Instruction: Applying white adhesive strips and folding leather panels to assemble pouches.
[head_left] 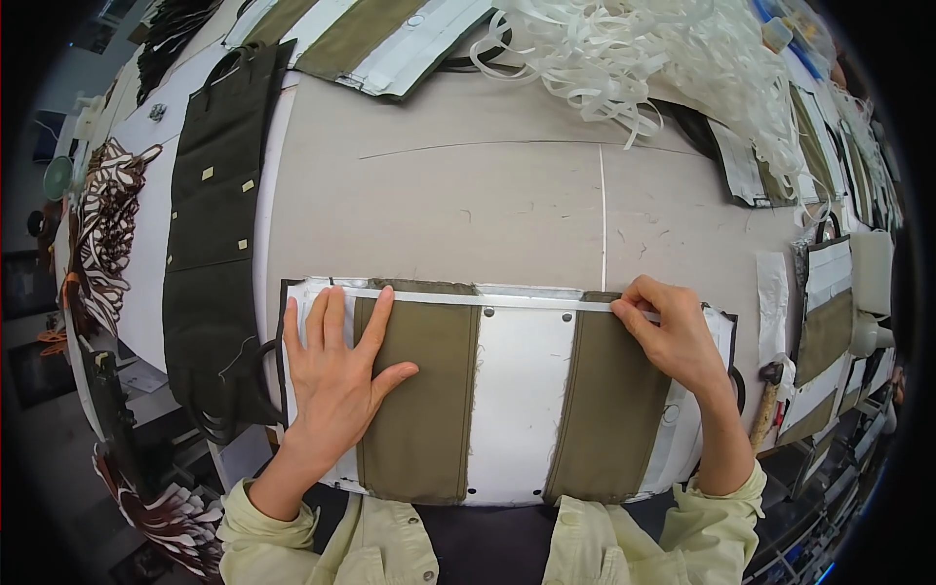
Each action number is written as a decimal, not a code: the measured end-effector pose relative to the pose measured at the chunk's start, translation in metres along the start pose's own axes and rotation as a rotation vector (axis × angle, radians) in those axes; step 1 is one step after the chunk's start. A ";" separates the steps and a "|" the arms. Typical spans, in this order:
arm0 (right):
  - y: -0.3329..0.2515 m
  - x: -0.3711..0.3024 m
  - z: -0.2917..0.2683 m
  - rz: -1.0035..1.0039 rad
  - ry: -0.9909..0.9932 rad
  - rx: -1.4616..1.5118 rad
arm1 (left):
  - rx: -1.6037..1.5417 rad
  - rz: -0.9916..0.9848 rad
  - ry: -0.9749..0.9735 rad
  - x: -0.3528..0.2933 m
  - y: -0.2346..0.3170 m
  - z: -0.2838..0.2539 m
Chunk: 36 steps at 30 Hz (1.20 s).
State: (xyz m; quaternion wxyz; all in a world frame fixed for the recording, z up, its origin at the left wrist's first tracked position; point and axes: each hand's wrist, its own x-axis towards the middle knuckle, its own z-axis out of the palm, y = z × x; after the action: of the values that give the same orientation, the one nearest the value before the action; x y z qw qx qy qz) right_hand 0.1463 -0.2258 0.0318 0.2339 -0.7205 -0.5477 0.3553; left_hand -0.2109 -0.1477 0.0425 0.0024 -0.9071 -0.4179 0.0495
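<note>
In front of me lies a flat bag panel [517, 409] with olive fabric bands and white bands, dark edges and small dark studs. A narrow white tape strip [439, 299] runs along its far edge. My left hand [336, 375] rests flat on the left part of the panel, fingers spread, their tips at the strip. At the far right my right hand [675, 336] is closed, thumb and forefinger pinching the right stretch of the strip against the panel's edge. Dark handle loops show beside both side edges of the panel.
A long dark fabric piece [210, 292] with small pale tabs lies at the left. White tape [634, 58] is heaped at the back, near more striped panels [361, 44]. At right are stacked panels [824, 341] and a wooden-handled tool [765, 409]. Brown-and-white patterned bundles [109, 224] hang far left.
</note>
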 end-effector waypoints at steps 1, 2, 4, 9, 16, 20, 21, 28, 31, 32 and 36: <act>0.000 0.000 0.000 -0.009 -0.003 -0.006 | 0.001 0.001 0.001 0.001 0.002 0.001; 0.001 0.001 0.001 -0.018 -0.008 -0.010 | -0.027 0.034 0.042 0.003 0.004 0.003; 0.002 0.002 0.002 -0.026 -0.013 -0.013 | -0.054 0.070 0.082 0.007 0.011 0.009; 0.000 0.000 -0.001 -0.027 -0.003 -0.034 | -0.272 0.263 0.183 0.020 0.032 0.019; 0.001 -0.002 -0.003 -0.032 -0.023 -0.002 | -0.240 0.242 0.164 0.021 0.038 0.023; 0.004 -0.003 -0.002 -0.037 -0.018 0.043 | -0.230 0.253 0.148 0.023 0.044 0.019; 0.004 -0.003 -0.002 -0.029 -0.014 0.039 | -0.189 0.239 0.147 0.023 0.046 0.017; 0.006 0.001 -0.007 -0.044 -0.077 0.032 | -0.146 0.250 0.167 0.027 0.056 0.024; 0.006 0.002 -0.010 -0.039 -0.104 0.039 | -0.136 0.261 0.162 0.029 0.059 0.024; 0.005 0.003 -0.011 -0.031 -0.114 0.038 | -0.114 0.270 0.161 0.030 0.059 0.023; 0.009 0.003 -0.010 -0.029 -0.107 0.024 | -0.129 0.292 0.182 0.033 0.064 0.022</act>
State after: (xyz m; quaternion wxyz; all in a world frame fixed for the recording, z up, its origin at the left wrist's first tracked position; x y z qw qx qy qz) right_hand 0.1596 -0.2252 0.0306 0.2182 -0.6895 -0.5655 0.3965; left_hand -0.1429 -0.1655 0.0150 -0.0250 -0.9572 -0.2819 -0.0599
